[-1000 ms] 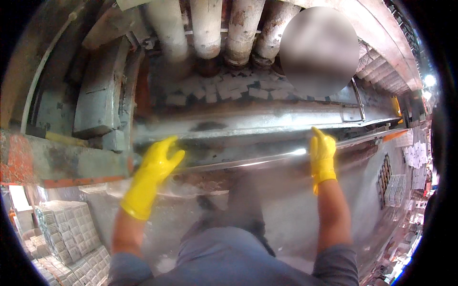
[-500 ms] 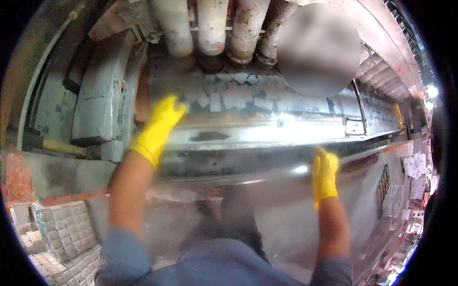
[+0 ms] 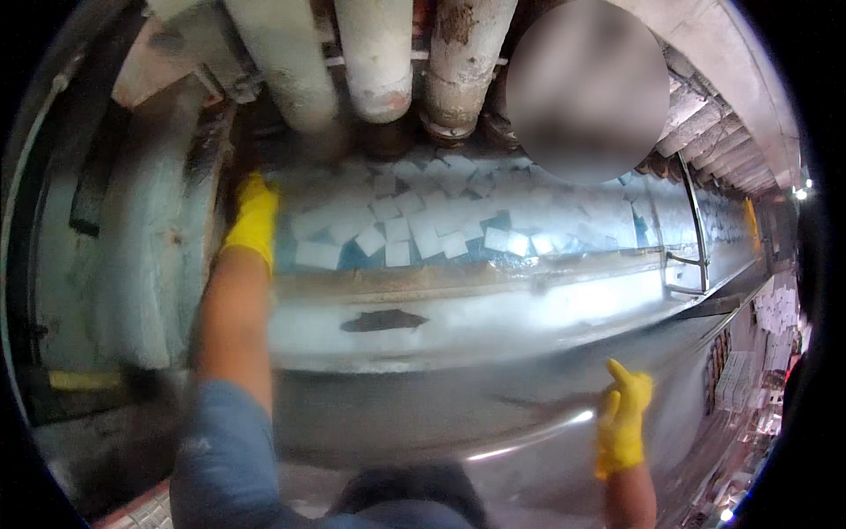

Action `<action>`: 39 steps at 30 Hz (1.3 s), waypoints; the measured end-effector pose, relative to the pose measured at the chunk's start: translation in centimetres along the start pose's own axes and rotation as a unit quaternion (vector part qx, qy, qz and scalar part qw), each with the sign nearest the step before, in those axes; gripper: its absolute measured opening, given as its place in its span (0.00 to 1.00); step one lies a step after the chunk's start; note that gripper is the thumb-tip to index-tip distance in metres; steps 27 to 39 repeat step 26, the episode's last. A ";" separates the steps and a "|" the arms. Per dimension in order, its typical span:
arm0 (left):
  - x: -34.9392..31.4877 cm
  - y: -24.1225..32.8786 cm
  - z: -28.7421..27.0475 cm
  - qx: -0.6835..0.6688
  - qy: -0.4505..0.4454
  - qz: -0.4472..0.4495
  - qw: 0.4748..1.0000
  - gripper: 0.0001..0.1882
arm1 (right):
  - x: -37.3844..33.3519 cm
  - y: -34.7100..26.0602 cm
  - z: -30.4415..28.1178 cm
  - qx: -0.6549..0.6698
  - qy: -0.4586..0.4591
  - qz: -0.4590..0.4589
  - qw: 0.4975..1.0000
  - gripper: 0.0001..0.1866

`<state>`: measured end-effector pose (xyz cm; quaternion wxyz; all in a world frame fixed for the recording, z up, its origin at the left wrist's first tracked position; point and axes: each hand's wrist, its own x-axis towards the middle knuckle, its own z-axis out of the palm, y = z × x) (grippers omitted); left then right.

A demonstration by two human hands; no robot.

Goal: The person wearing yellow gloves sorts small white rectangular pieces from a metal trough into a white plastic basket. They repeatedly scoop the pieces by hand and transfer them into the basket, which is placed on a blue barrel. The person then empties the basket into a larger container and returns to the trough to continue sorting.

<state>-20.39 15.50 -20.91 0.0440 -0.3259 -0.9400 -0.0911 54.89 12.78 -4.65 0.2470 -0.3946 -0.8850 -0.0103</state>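
Left hand [image 3: 254, 219] advanced into trough [image 3: 458, 280] holding white blocks [image 3: 423, 231].

White packages [image 3: 775, 310] stacked far right

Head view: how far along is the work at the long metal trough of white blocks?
Done: the long metal trough already holds many pale white rectangular blocks lying in blue water. In hand: the yellow-gloved left hand reaches over the trough's left end beside the blocks; whether it grips one cannot be told. The yellow-gloved right hand is empty, off the rim. Left: all blocks remain inside.
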 end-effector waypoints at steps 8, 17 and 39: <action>5.4 1.1 2.2 0.077 -0.115 -0.073 0.988 0.35 | -0.8 0.0 -0.5 -0.001 -0.062 0.052 0.997 0.30; 8.3 -4.8 2.4 0.018 -0.028 -0.016 0.999 0.24 | 0.9 -0.6 -0.8 0.003 -0.052 0.061 0.997 0.28; -1.5 -10.9 -4.7 0.056 -0.133 0.053 0.988 0.20 | 5.6 -4.5 -5.7 0.052 -0.024 0.022 0.998 0.25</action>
